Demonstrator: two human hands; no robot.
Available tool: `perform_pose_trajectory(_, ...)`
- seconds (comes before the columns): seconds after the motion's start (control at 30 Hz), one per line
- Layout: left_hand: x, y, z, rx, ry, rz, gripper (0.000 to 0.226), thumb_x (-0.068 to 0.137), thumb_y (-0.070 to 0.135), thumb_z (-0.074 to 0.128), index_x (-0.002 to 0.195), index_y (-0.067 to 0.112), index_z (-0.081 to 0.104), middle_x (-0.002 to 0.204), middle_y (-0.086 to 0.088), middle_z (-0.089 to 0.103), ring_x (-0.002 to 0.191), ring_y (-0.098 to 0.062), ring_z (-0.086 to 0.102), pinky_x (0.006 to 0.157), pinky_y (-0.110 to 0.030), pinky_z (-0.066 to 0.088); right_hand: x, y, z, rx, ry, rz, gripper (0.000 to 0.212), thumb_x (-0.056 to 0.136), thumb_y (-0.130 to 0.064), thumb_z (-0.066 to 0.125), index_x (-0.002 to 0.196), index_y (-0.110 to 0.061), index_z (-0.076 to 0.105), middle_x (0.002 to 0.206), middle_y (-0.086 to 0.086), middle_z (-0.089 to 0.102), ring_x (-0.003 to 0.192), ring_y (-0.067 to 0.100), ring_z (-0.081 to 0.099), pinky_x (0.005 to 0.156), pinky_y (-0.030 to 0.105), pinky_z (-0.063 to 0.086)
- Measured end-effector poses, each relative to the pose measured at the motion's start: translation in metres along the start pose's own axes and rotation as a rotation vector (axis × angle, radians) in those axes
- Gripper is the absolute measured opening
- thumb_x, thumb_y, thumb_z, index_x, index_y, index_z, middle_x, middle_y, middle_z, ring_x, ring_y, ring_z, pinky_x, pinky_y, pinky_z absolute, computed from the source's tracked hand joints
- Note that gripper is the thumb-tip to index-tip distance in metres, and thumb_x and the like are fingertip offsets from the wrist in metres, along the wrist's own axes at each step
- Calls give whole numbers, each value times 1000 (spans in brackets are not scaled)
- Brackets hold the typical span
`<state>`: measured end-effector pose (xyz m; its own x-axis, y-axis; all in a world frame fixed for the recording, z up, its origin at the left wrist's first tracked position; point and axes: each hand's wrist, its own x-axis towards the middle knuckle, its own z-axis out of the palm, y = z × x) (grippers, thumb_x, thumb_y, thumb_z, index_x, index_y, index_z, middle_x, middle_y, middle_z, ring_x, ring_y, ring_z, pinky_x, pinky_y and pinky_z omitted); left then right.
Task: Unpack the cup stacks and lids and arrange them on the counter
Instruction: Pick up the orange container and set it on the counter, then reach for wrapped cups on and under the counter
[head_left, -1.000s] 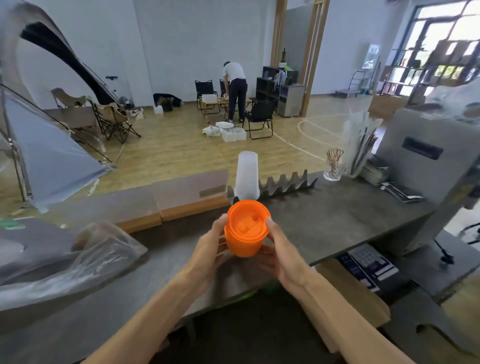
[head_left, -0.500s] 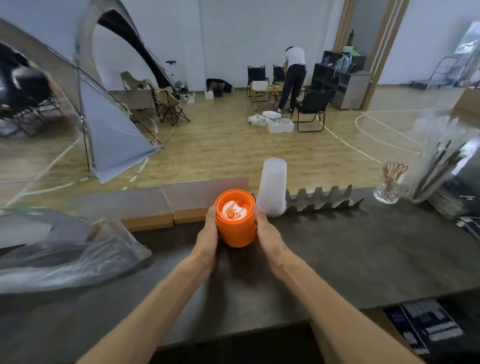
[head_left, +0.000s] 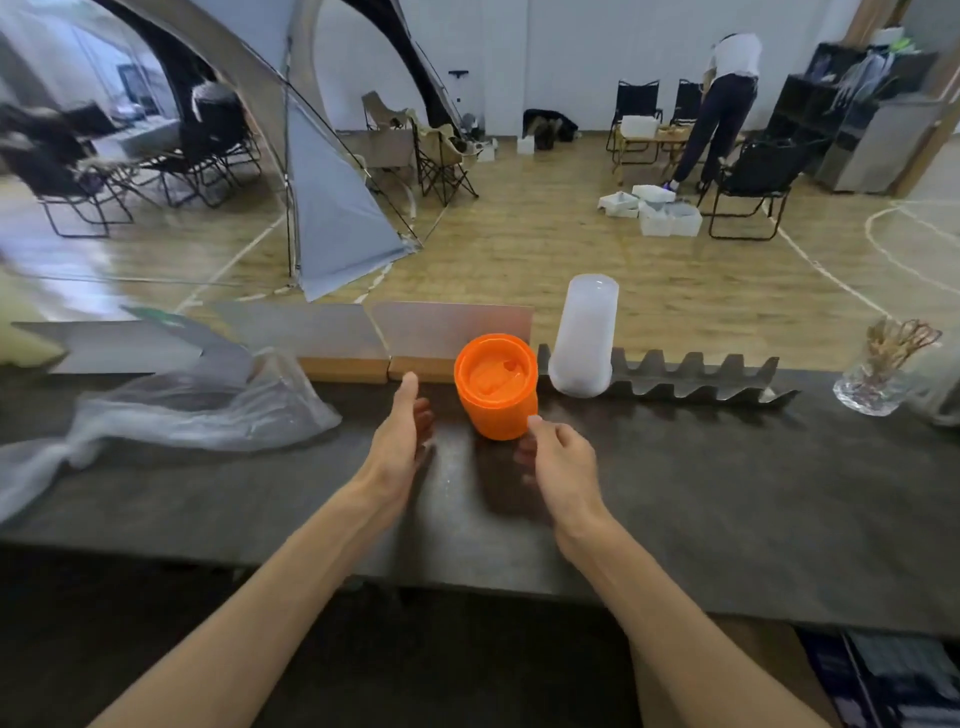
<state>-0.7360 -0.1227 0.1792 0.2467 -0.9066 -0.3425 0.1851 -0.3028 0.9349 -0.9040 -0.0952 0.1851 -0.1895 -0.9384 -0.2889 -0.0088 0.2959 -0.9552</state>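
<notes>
Two stacks stand on the dark bench (head_left: 727, 493): white cups (head_left: 584, 335) at the back, orange lids (head_left: 497, 387) beside them. Lids look light, stiff, slick, so grip low on the sides. Left hand (head_left: 400, 441) fingers straight, right hand (head_left: 561, 460) loosely curled, both empty.

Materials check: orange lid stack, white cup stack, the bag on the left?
Orange lid stack: looks like opaque moulded plastic, smooth, faint sheen on the top lid.
White cup stack: likely translucent frosted plastic, since light passes through its walls.
Bag: thin clear plastic film, crumpled and glossy, with the counter showing through it.
</notes>
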Motion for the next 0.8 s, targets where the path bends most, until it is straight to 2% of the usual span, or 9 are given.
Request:
perform_pose_trajectory(0.13, -39, -20, -44, 101, 2, 67, 65, 100, 58, 38, 141, 9, 50, 142, -7, 54, 128, -20, 54, 116, -40, 37, -36, 14, 17, -54, -181, -5, 20, 100, -25, 56, 100, -9, 68, 97, 9, 72, 92, 20, 70, 65, 28, 52)
perform_pose_trajectory(0.23, -70, -35, -85, 174, -34, 116, 63, 93, 60, 44, 136, 15, 56, 137, -4, 60, 124, -15, 59, 114, -40, 40, -58, 34, 45, -137, -274, -27, 16, 99, -19, 57, 93, -8, 68, 86, 6, 70, 86, 20, 69, 69, 27, 54)
perform_pose_trajectory(0.33, -95, -48, -133, 236, 57, 200, 26, 101, 35, 52, 113, 20, 69, 117, -4, 72, 113, -16, 67, 108, -43, 48, -84, 59, 85, -264, -378, -79, 13, 96, -27, 60, 88, -20, 66, 87, -1, 73, 89, 19, 71, 89, 42, 58)
perform_pose_trajectory(0.4, -110, -60, -172, 371, 123, 266, 15, 101, 24, 58, 105, 21, 72, 105, 0, 75, 105, -13, 69, 102, -40, 52, -106, 72, 113, -335, -470, -121, 7, 98, -31, 59, 96, -26, 64, 95, -4, 72, 93, 14, 69, 92, 40, 57)
perform_pose_trajectory(0.5, -140, -75, -237, 644, 175, 325, 11, 98, 22, 63, 104, 28, 71, 100, 13, 72, 97, 2, 66, 87, -14, 49, -146, 92, 161, -427, -596, -175, 4, 99, -32, 60, 102, -30, 63, 98, -10, 68, 93, 7, 67, 88, 30, 57)
perform_pose_trajectory(0.57, -157, -88, -283, 760, 198, 305, 12, 98, 25, 63, 106, 32, 68, 101, 19, 68, 96, 8, 61, 79, -3, 44, -174, 112, 198, -483, -675, -182, 6, 98, -32, 62, 103, -29, 65, 99, -10, 68, 93, 7, 66, 86, 29, 56)
perform_pose_trajectory(0.67, -175, -114, -354, 893, 204, 240, 11, 98, 25, 63, 105, 34, 63, 102, 17, 63, 92, 6, 59, 73, -3, 44, -214, 147, 254, -581, -742, -162, 8, 98, -28, 63, 105, -28, 66, 98, -9, 67, 92, 6, 65, 77, 22, 54)
perform_pose_trajectory(0.8, -190, -153, -450, 945, 215, 148, 9, 97, 23, 64, 103, 28, 64, 101, 10, 63, 93, -4, 61, 83, -17, 49, -257, 200, 324, -664, -749, -126, 8, 98, -22, 63, 104, -25, 67, 98, -8, 68, 90, 6, 65, 71, 17, 51)
